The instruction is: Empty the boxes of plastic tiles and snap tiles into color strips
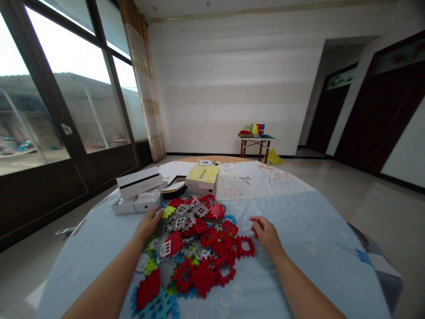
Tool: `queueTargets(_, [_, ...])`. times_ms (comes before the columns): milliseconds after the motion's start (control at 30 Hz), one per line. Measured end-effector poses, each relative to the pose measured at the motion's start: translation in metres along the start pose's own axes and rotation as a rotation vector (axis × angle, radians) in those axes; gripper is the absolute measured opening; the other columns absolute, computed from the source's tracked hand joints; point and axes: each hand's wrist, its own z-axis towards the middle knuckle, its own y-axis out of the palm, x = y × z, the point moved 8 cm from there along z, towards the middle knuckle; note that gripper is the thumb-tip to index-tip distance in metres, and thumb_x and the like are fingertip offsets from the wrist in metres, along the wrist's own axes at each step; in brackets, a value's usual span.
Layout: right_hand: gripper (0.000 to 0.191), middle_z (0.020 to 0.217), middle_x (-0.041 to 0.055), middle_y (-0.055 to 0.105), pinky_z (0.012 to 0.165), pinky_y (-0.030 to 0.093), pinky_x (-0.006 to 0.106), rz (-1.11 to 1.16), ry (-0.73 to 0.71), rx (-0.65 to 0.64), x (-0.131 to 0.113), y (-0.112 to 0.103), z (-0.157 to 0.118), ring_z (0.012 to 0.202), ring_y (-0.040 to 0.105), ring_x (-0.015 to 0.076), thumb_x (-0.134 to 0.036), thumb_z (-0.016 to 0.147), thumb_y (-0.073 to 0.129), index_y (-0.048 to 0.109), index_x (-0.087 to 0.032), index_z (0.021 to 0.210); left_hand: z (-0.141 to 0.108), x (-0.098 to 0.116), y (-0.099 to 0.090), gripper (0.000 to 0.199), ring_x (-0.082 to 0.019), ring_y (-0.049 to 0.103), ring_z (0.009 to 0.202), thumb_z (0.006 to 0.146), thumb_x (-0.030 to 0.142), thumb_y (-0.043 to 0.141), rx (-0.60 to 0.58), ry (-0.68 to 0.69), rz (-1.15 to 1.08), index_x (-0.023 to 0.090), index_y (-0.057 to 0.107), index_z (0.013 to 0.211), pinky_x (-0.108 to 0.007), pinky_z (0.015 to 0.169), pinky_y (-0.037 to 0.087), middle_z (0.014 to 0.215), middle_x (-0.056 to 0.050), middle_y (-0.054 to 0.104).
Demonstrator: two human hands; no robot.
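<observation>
A heap of flat, toothed plastic building pieces (199, 239) in red, grey, green and blue lies on the table in front of me. My left hand (150, 225) rests at the heap's upper left edge, fingers stretched forward beside a lime-green piece (169, 212). On the other side, my right hand (266, 235) is just off the heap, its fingers loosely bent and nothing seen in them. Closest to it is a red frame-shaped piece (253, 247), apart from the fingers. At the near left, a red plate (148, 289) overlaps a blue lattice piece (159, 306).
White boxes (139, 185) stand behind my left hand, next to a dark open box (175, 189). A yellow-and-white box (203, 173) sits behind the heap. The round table has a pale blue cloth (299, 230). A small side table (257, 139) stands by the far wall.
</observation>
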Motion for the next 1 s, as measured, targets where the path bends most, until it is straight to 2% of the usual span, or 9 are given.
queueTargets(100, [0.033, 0.059, -0.0018, 0.057, 0.043, 0.037, 0.023, 0.040, 0.028, 0.047, 0.001, -0.010, 0.002, 0.045, 0.049, 0.0112, -0.038, 0.068, 0.049, 0.061, -0.015, 0.090, 0.000, 0.006, 0.012, 0.060, -0.026, 0.053, 0.110, 0.072, 0.060, 0.043, -0.051, 0.024, -0.034, 0.015, 0.064, 0.105, -0.038, 0.100, 0.034, 0.113, -0.011, 0.063])
queueTargets(267, [0.035, 0.061, -0.0016, 0.058, 0.043, 0.038, 0.022, 0.118, 0.106, 0.122, 0.010, -0.023, 0.006, 0.046, 0.049, 0.0106, -0.038, 0.067, 0.052, 0.059, -0.015, 0.093, -0.013, 0.017, 0.015, 0.060, -0.025, 0.053, 0.109, 0.074, 0.059, 0.042, -0.057, 0.012, -0.103, 0.014, 0.062, 0.109, -0.038, 0.099, 0.035, 0.115, -0.010, 0.063])
queueTargets(367, [0.035, 0.061, -0.0017, 0.058, 0.043, 0.039, 0.022, 0.137, 0.134, 0.132, 0.013, -0.024, 0.006, 0.046, 0.049, 0.0105, -0.038, 0.067, 0.053, 0.059, -0.015, 0.093, -0.024, 0.032, 0.020, 0.059, -0.025, 0.055, 0.108, 0.075, 0.058, 0.043, -0.053, 0.004, -0.158, 0.014, 0.061, 0.110, -0.038, 0.097, 0.038, 0.114, -0.009, 0.063])
queueTargets(600, [0.034, 0.061, -0.0016, 0.058, 0.043, 0.038, 0.022, 0.105, 0.142, 0.104, 0.009, -0.021, 0.003, 0.046, 0.049, 0.0106, -0.037, 0.067, 0.052, 0.059, -0.016, 0.093, -0.037, 0.068, 0.042, 0.053, -0.024, 0.058, 0.101, 0.076, 0.054, 0.044, -0.059, -0.011, -0.261, 0.014, 0.063, 0.106, -0.034, 0.090, 0.043, 0.107, -0.007, 0.067])
queueTargets(833, [0.034, 0.061, -0.0021, 0.057, 0.043, 0.038, 0.022, 0.109, 0.128, 0.118, 0.009, -0.023, 0.003, 0.046, 0.049, 0.0101, -0.037, 0.067, 0.053, 0.059, -0.015, 0.093, -0.039, 0.098, 0.057, 0.042, -0.022, 0.060, 0.088, 0.078, 0.049, 0.040, -0.029, -0.005, -0.256, 0.016, 0.065, 0.085, -0.031, 0.078, 0.045, 0.087, -0.004, 0.069])
queueTargets(1000, [0.035, 0.061, -0.0008, 0.059, 0.045, 0.039, 0.023, 0.116, 0.110, 0.129, 0.012, -0.026, 0.006, 0.048, 0.050, 0.0122, -0.038, 0.067, 0.053, 0.059, -0.016, 0.094, -0.042, 0.123, 0.076, 0.041, -0.020, 0.057, 0.069, 0.080, 0.050, 0.038, -0.016, -0.012, -0.214, 0.018, 0.060, 0.070, -0.030, 0.064, 0.043, 0.066, -0.002, 0.061])
